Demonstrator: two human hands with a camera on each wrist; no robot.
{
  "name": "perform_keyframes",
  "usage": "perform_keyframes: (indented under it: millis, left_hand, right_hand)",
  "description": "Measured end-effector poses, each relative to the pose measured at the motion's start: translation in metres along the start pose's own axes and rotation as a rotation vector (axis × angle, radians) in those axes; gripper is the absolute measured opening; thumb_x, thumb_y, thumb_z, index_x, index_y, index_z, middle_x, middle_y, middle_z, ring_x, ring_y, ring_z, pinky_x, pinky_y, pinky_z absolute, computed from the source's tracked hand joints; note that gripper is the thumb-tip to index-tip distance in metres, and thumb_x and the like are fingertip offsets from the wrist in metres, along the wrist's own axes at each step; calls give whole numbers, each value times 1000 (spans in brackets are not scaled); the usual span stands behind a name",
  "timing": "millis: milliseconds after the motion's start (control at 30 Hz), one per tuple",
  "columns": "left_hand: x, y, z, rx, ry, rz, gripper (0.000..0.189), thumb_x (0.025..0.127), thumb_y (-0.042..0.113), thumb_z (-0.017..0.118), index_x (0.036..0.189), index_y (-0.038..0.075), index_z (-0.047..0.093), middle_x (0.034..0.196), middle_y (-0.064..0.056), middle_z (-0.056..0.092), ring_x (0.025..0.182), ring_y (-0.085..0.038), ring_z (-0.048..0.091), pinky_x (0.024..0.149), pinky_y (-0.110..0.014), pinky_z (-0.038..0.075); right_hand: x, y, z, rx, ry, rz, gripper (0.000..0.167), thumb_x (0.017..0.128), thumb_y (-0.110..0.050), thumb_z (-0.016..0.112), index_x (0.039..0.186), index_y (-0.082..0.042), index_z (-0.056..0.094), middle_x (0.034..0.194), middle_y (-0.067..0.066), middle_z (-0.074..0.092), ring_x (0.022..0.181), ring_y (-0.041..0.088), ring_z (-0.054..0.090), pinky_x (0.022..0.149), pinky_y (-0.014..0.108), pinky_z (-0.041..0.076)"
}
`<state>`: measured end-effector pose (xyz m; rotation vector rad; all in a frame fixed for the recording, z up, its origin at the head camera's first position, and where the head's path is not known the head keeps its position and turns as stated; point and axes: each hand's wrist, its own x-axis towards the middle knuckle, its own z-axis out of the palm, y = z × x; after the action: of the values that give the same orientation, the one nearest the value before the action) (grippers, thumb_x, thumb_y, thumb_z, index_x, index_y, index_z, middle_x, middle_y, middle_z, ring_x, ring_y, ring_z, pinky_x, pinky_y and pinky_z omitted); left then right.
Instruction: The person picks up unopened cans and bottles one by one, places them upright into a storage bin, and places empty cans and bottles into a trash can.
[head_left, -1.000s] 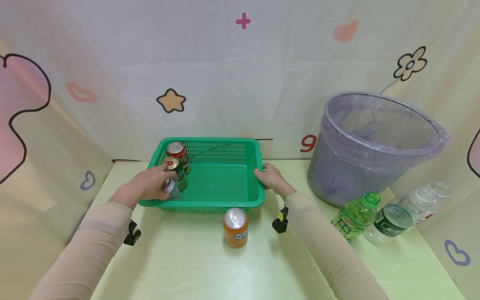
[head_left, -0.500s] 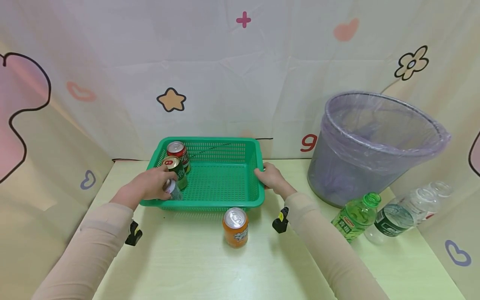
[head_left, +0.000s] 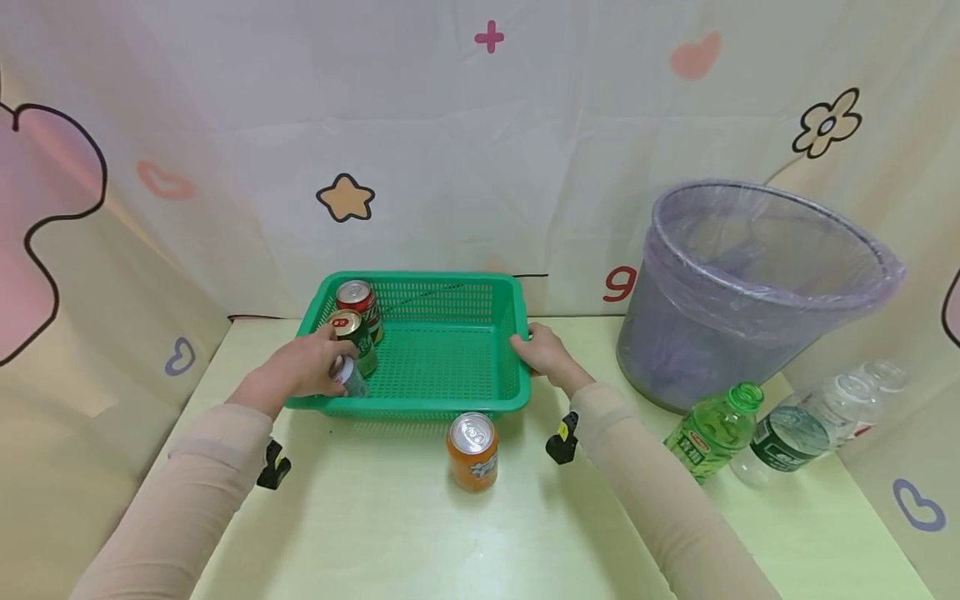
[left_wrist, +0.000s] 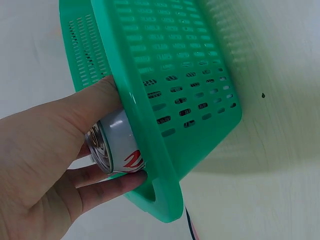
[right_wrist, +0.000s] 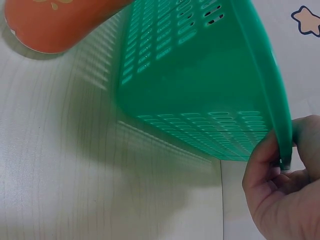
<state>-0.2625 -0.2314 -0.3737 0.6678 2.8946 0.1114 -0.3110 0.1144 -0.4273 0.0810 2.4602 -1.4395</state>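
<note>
At the bottom of the head view, two beige sleeves [head_left: 176,492] reach inward across the pale tabletop [head_left: 360,533]. An orange can [head_left: 473,454] stands upright at the lower centre, just in front of the basket. In the lower right, a green bottle [head_left: 708,437] with a green neck is leaning, and beside it are clear bottles [head_left: 783,442], one of them having a dark label.

In the middle of the frame there is a green basket [head_left: 442,407]. At its near left corner, the left hand [head_left: 303,367] has its thumb and fingers clamped around a white can [head_left: 349,377], which is inside the basket. At the right end, the right hand [head_left: 551,354] pinches the basket rim, with the thumb on the inner side. Behind the white can, a dark green can [head_left: 362,346] and then a red can [head_left: 360,302] stand upright along the left side of the basket.

At the right, a grey bin [head_left: 667,350] carries a thin purple bag. Farthest away hangs a pale curtain [head_left: 450,167] with hearts and a star [head_left: 346,197].
</note>
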Motion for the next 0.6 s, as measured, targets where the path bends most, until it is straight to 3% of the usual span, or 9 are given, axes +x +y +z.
perform_keyframes:
  millis: [200, 600]
  left_hand:
    - [2, 0, -1, -2, 4, -31, 56, 70, 26, 80, 116, 8, 54, 108, -22, 45, 80, -25, 54, 67, -38, 50]
    - [6, 2, -1, 16, 33, -66, 52, 69, 26, 81, 112, 10, 57, 111, -25, 45, 84, -30, 55, 64, -41, 50]
  right_hand:
    - [0, 0, 0, 2, 2, -2, 42, 94, -23, 43, 126, 4, 42, 114, 20, 54, 90, 25, 61, 74, 39, 55]
    - [3, 3, 0, -1, 7, -9, 41, 93, -24, 44, 123, 4, 43, 109, 18, 55, 88, 25, 63, 68, 37, 56]
